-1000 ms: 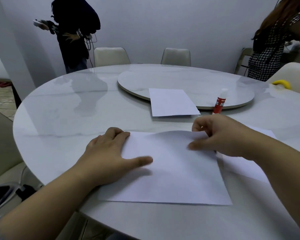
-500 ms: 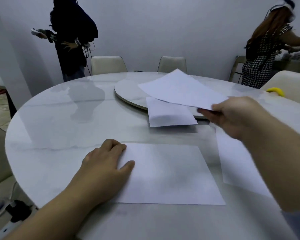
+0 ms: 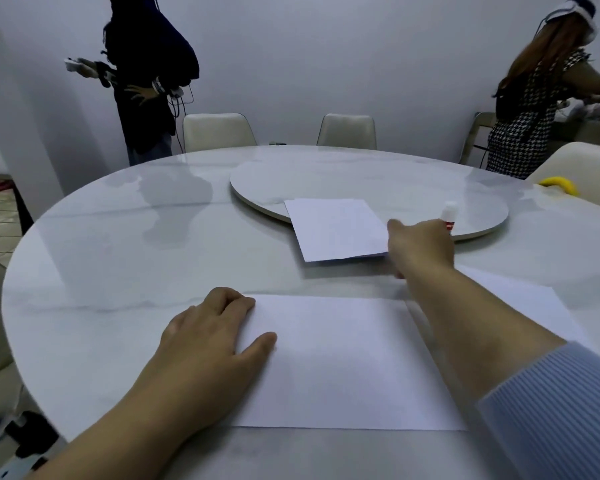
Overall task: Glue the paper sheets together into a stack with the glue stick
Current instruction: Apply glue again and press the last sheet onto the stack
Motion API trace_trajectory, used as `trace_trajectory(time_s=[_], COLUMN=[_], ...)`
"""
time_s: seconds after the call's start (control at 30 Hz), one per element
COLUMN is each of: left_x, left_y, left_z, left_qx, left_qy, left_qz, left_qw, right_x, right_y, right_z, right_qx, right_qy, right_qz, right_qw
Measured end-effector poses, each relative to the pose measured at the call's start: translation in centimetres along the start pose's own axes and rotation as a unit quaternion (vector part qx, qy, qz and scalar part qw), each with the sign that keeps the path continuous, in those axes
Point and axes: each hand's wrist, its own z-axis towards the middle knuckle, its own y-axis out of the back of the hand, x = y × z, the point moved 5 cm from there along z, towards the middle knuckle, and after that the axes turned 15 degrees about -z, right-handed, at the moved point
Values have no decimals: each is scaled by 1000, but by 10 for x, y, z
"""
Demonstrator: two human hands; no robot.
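Note:
A white paper sheet (image 3: pixel 340 362) lies flat on the round table in front of me. My left hand (image 3: pixel 212 337) rests flat on its left edge, fingers spread. Farther off, another white sheet (image 3: pixel 336 226) lies half on the turntable's near rim. My right hand (image 3: pixel 420 247) is stretched out to that sheet's near right corner, thumb on top of its edge, fingers below. The glue stick (image 3: pixel 449 216), red with a white cap, stands upright just behind my right hand. A third sheet (image 3: pixel 523 299) lies at the right, partly under my right forearm.
The marble turntable (image 3: pixel 378 171) fills the middle of the round table (image 3: pixel 118 244). A yellow object (image 3: pixel 560 184) lies at the far right edge. Pale chairs (image 3: pixel 219 131) stand behind the table. One person (image 3: pixel 146 81) stands at the back left, another (image 3: pixel 527 109) at the back right.
My right hand lifted the top sheet off the near pile, carried it forward and set it down on the far sheet by the turntable. My left hand stayed on the near sheet.

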Motion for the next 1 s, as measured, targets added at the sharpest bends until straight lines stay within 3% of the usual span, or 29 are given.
trace_trajectory(time_s=[0.07,0.13,0.2,0.3,0.47,0.6,0.77,0.83,0.93,1.0], left_x=[1,2,2,1,0,-3,-20,-42,-76,-89], left_y=[-2,-3,-3,-2,-2,-2,10,2,-31,-56], left_z=[-1,0,1,1,2,1,0,2,12,19], left_qx=[15,23,25,21,26,53,28,38,115,162], left_qy=[2,2,9,17,23,17,13,-24,-68,-83], left_qz=[7,21,31,31,36,41,-28,-8,-25,-18], left_qw=[1000,1000,999,999,999,998,999,999,991,983], right_x=[-7,-20,-31,-41,-41,-29,-7,-8,-16,-18], right_y=[22,37,37,28,27,45,90,103,100,90], right_z=[9,24,41,55,61,46,-12,-31,-47,-55], right_qx=[-90,-140,-103,-32,-74,-94,24,52,120,125], right_qy=[-1,-61,-105,-87,-46,73,244,256,214,216], right_qz=[-33,-50,-98,-169,-222,-131,-96,-41,86,101], right_qw=[995,987,984,981,971,984,965,965,966,963])
